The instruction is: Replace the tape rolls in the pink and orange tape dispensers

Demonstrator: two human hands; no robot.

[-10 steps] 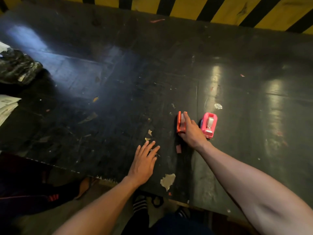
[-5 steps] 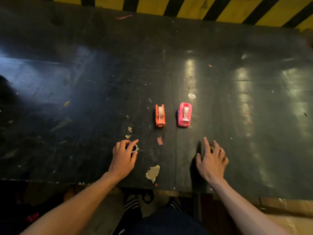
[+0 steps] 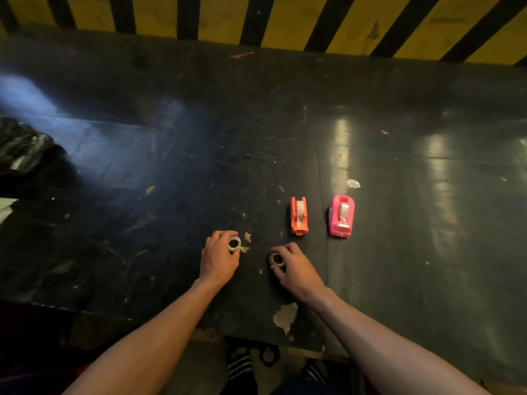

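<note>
A dark, scuffed counter (image 3: 399, 252) fills the head view, with a yellow-and-black striped barrier (image 3: 285, 18) running along its far edge at twelve o'clock. Near the middle, the orange tape dispenser (image 3: 298, 215) and the pink tape dispenser (image 3: 341, 216) stand side by side but apart, the pink one at three o'clock of the orange. Each carries a pale roll in its cradle, and their cutter ends point toward the person at six o'clock.

The left hand (image 3: 219, 260) rests on the counter at about eight o'clock of the orange dispenser, its fingers curled around a small white tape roll (image 3: 234, 243) that lies flat with its dark core hole facing up. The right hand (image 3: 296, 270) sits at six o'clock of the orange dispenser, its thumb and fingers closed on a second, tan-rimmed tape roll (image 3: 276, 258), also lying flat on the counter. The two rolls are near each other, with bare counter between them, and both lie well short of the dispensers.

Chipped patches mark the surface: a large pale chip (image 3: 286, 316) near the front edge at six o'clock, and a small white scrap (image 3: 353, 183) at twelve o'clock of the pink dispenser. A crumpled black bag (image 3: 20, 146) lies at the left edge at nine o'clock. Below the counter's edge, striped shoes (image 3: 239, 366) show dimly on the floor.
</note>
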